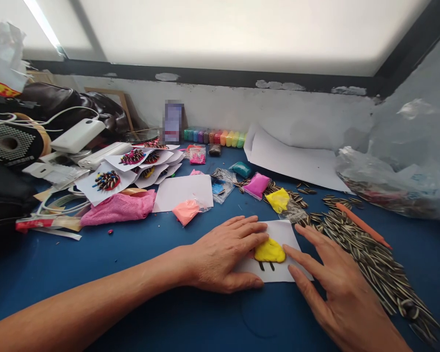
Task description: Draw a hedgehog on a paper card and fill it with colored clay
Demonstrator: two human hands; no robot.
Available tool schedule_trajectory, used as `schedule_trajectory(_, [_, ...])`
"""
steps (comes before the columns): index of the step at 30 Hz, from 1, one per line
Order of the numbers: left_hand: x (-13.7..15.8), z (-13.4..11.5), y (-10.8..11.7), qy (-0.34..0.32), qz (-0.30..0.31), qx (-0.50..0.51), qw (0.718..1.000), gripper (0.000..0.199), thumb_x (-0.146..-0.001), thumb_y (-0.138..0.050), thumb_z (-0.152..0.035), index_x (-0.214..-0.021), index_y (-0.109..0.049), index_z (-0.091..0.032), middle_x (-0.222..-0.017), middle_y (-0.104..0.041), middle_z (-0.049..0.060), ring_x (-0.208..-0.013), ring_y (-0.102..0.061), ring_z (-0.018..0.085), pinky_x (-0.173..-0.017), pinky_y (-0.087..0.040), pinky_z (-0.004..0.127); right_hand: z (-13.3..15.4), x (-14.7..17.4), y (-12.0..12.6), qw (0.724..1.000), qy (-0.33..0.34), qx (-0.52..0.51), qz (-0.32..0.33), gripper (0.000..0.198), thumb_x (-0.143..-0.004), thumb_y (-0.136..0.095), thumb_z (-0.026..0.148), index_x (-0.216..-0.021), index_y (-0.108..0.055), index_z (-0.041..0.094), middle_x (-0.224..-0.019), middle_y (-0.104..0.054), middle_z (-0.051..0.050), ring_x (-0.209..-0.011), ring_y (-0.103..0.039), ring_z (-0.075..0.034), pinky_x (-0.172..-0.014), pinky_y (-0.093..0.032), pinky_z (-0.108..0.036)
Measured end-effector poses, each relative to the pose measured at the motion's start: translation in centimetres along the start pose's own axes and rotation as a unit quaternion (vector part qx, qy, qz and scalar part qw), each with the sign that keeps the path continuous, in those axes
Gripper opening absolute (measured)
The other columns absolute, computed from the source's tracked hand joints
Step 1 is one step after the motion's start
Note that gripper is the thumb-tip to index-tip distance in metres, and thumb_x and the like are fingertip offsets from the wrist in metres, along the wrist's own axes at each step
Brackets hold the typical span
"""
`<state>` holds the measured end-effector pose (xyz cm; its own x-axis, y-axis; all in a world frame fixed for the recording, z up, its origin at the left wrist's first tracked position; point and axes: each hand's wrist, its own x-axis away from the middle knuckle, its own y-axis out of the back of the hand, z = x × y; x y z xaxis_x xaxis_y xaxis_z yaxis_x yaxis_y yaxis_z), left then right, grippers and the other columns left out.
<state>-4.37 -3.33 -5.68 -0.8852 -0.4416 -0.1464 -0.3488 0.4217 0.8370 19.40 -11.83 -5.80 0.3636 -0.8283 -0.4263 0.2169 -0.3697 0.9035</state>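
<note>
A flattened yellow piece of modelling clay [270, 251] lies on a small white paper [247, 266], with two short dark strokes below it. My left hand [229, 254] rests flat across the paper's left part, its fingertips touching the clay's upper left edge; part of the clay may be hidden under them. From the right, my right hand [328, 278] reaches over the paper's edge with its fingers spread, the index fingertip at the clay's right side. Neither hand grips anything.
Striped sunflower seeds [366, 259] lie heaped on the right beside an orange stick [363, 226]. Bags of yellow [277, 199], pink [256, 186] and coral clay [186, 211] lie beyond my hands. Decorated papers [108, 182] and a pink cloth [119, 208] are at left.
</note>
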Motion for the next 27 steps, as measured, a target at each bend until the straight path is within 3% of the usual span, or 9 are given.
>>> schedule_trajectory(15, [0.0,0.0,0.1,-0.001,-0.002,0.009,1.0,0.074,-0.085,-0.058,-0.055,-0.144,-0.037,-0.016,-0.152,-0.036,0.014,-0.146,-0.022,0.03,-0.12,-0.018,0.048,0.6,0.9,0.9,0.993,0.096,0.043,-0.049,0.029,-0.091,-0.053,0.021,-0.112,-0.07,0.011,-0.132,-0.058,-0.023,-0.123,-0.055,-0.036,-0.092,-0.049,-0.05])
schedule_trajectory(23, [0.0,-0.1,0.1,-0.002,-0.005,0.009,1.0,0.073,-0.085,-0.059,-0.055,-0.143,-0.038,-0.017,-0.152,-0.037,0.014,-0.146,-0.023,0.03,-0.12,-0.018,0.048,0.6,1.2,0.4,0.993,0.097,0.057,-0.041,0.028,-0.092,-0.053,0.022,-0.112,-0.071,0.012,-0.132,-0.059,-0.022,-0.12,-0.057,-0.036,-0.091,-0.05,-0.05])
schedule_trajectory(27, [-0.1,0.0,0.0,0.006,-0.002,0.019,1.0,0.079,-0.084,-0.06,-0.054,-0.147,-0.031,-0.017,-0.152,-0.036,0.014,-0.146,-0.022,0.03,-0.12,-0.017,0.049,0.5,1.4,0.4,0.996,0.082,0.027,-0.038,0.028,-0.093,-0.053,0.023,-0.114,-0.069,0.014,-0.135,-0.057,-0.02,-0.123,-0.054,-0.034,-0.093,-0.05,-0.048])
